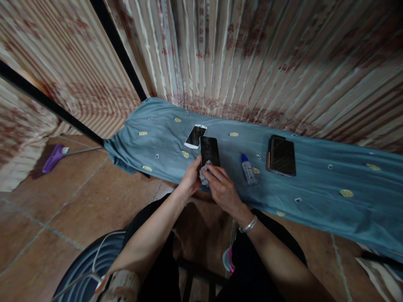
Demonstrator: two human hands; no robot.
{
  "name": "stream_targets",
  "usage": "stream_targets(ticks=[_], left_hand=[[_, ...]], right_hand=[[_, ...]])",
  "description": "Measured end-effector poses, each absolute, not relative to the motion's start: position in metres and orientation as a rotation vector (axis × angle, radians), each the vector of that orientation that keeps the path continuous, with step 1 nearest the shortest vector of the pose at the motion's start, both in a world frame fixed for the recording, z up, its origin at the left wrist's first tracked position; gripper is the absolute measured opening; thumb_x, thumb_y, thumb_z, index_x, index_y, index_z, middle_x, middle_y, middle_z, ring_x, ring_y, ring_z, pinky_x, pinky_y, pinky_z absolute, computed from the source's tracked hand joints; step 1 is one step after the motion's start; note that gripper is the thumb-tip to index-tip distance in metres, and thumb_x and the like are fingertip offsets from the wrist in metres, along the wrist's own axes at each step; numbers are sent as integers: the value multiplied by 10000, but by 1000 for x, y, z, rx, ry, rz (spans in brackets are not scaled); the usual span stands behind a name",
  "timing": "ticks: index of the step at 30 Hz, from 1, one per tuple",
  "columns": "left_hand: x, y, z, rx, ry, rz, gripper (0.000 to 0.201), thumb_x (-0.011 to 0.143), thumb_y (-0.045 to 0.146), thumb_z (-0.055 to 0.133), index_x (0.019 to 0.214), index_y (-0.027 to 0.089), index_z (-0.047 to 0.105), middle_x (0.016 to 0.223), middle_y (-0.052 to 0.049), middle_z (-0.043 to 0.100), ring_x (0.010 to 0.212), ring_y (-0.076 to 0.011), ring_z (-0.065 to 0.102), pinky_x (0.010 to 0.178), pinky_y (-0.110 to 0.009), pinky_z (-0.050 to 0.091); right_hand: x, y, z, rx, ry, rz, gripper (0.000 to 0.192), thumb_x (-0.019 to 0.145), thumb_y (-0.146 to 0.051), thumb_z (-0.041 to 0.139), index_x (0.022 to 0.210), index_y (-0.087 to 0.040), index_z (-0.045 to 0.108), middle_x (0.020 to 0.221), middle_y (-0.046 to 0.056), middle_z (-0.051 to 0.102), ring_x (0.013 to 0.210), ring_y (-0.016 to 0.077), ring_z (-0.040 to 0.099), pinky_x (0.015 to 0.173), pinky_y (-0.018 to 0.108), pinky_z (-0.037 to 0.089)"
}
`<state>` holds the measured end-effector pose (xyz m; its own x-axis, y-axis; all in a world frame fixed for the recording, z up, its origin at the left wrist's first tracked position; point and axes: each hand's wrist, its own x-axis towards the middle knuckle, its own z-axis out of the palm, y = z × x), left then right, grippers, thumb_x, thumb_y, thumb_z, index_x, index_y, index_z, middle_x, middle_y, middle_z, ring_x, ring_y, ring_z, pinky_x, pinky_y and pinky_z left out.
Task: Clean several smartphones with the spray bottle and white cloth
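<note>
A dark smartphone (210, 147) is held by its side in my left hand (191, 175), with its screen facing up and specks or marks on the glass. My right hand (222, 186) pinches a crumpled grey-white cloth (204, 175) against the lower part of that screen. Just beyond lies a white phone (196, 136) with a black screen, flat on the blue patterned cloth cover (163, 142). To the right of my right hand is a small clear bottle (249, 173) with a blue cap, lying on its side.
Farther right, a black phone (283, 156) rests on the cover, seemingly on a brown-edged case or second device. Striped curtains (220, 63) hang behind. Dark poles (122, 50) stand at left. A purple broom head (53, 158) lies on the tiled floor, and a round dark basin (85, 264) sits lower left.
</note>
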<state>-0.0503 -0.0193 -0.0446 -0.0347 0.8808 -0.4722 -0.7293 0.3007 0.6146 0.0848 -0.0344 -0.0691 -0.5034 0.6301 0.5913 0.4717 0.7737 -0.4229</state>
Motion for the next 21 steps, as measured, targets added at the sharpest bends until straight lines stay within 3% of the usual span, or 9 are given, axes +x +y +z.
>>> stream_targets(ticks=[3, 5, 11, 15, 21], left_hand=[[-52, -18, -42, 204, 961, 1430, 110, 822, 222, 720, 896, 155, 672, 713, 22, 705, 614, -80, 631, 610, -167, 483], [-53, -17, -39, 241, 939, 1467, 119, 804, 159, 712, 918, 159, 679, 778, 13, 728, 668, -86, 644, 653, -172, 487], [-57, -18, -36, 301, 909, 1444, 254, 807, 214, 711, 1055, 170, 681, 989, -57, 761, 833, -180, 695, 663, -245, 516], [-59, -19, -35, 293, 926, 1411, 277, 827, 221, 696, 1098, 176, 669, 1004, -64, 760, 869, -211, 708, 696, -289, 553], [-56, -21, -37, 313, 916, 1386, 198, 823, 218, 709, 1008, 156, 675, 880, -46, 751, 755, -182, 696, 688, -288, 556]], right_hand=[[86, -37, -70, -776, -2206, 233, 451, 982, -91, 367, 1343, -186, 620, 1334, 132, 649, 1238, 249, 579, 1070, 466, 526], [88, -37, -71, -771, -2216, 225, 454, 980, -82, 372, 1353, -182, 609, 1334, 135, 648, 1247, 248, 578, 1077, 465, 521], [97, -30, -74, -817, -2206, 245, 456, 990, -103, 372, 1375, -207, 592, 1333, 131, 650, 1237, 248, 590, 1056, 471, 538], [103, -23, -76, -862, -2164, 228, 461, 986, -100, 368, 1370, -212, 598, 1331, 128, 649, 1232, 252, 591, 1045, 474, 548], [110, -13, -79, -906, -2125, 183, 435, 993, -123, 361, 1345, -182, 610, 1321, 142, 650, 1230, 259, 591, 1034, 474, 549]])
